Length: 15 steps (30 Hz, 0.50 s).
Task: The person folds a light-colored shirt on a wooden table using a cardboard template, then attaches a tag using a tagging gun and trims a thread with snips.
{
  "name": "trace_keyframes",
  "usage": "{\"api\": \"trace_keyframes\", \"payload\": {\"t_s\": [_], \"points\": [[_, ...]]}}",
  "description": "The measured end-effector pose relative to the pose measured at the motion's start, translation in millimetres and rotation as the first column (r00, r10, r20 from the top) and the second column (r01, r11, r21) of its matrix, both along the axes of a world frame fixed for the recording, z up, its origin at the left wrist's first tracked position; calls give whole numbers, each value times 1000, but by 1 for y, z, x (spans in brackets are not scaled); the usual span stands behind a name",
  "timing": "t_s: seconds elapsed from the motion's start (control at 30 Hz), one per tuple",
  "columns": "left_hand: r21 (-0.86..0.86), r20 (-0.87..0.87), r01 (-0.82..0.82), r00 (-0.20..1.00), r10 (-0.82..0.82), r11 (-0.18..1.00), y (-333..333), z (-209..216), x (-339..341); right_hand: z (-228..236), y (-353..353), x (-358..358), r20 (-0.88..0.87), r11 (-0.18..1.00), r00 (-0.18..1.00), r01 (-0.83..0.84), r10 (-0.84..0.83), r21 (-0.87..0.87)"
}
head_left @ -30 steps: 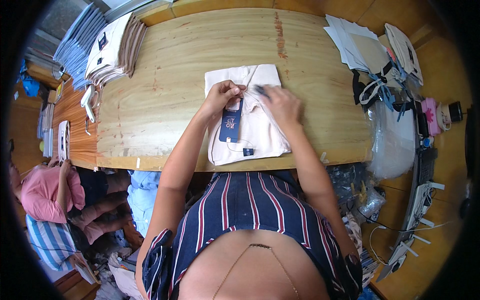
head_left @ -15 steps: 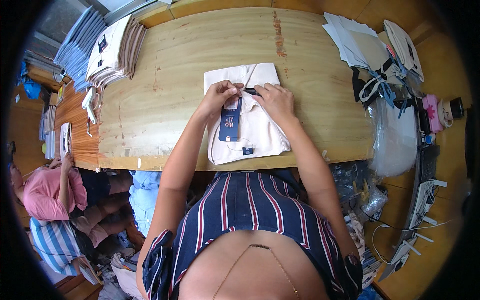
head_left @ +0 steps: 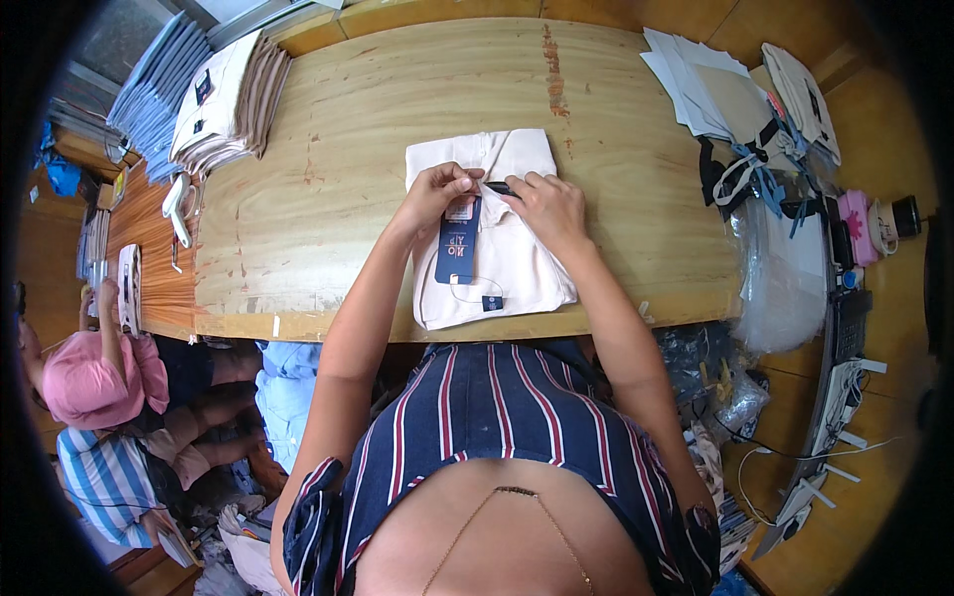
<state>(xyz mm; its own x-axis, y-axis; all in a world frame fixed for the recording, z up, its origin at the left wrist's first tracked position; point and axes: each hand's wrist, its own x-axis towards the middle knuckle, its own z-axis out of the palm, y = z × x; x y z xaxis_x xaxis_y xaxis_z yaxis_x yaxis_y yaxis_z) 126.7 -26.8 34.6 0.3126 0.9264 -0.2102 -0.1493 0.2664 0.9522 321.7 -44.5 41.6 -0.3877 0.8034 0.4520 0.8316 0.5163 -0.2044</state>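
Note:
A folded pale cream garment (head_left: 527, 268) lies flat on the table in front of me. My left hand (head_left: 437, 199) is closed in a pinch over its upper middle, thumb and forefinger together at a fold of cloth. My right hand (head_left: 550, 211) grips a slim black tool (head_left: 500, 188), its tip pointing left toward those fingertips; its exact kind is hidden by my fingers. Just below the left hand hangs a dark blue tag (head_left: 455, 248), lying on the cloth. A thin cord loops down from it to a small dark square tag (head_left: 492, 303).
Stacks of folded cream garments (head_left: 231, 104) and blue garments (head_left: 159, 87) stand at the far left, near a white handheld device (head_left: 179, 209). Papers (head_left: 686, 84) and clear plastic bags (head_left: 780, 278) lie on the right. A co-worker in a pink top (head_left: 94, 382) sits at the left.
My hands hold almost the same place, with the black tool's tip still by the left fingertips. The co-worker's raised hand has moved up and away from the cloth at the left.

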Motion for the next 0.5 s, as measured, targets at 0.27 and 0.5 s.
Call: {"api": "trace_keyframes", "payload": {"t_s": [0.27, 0.5], "points": [[-13, 7, -5, 1000, 5, 1000, -1, 3, 2, -3, 4, -3, 5, 998, 1000, -21, 21, 56], [44, -43, 43, 998, -41, 998, 0, 0, 2, -5, 7, -6, 74, 998, 997, -27, 23, 60]]}}
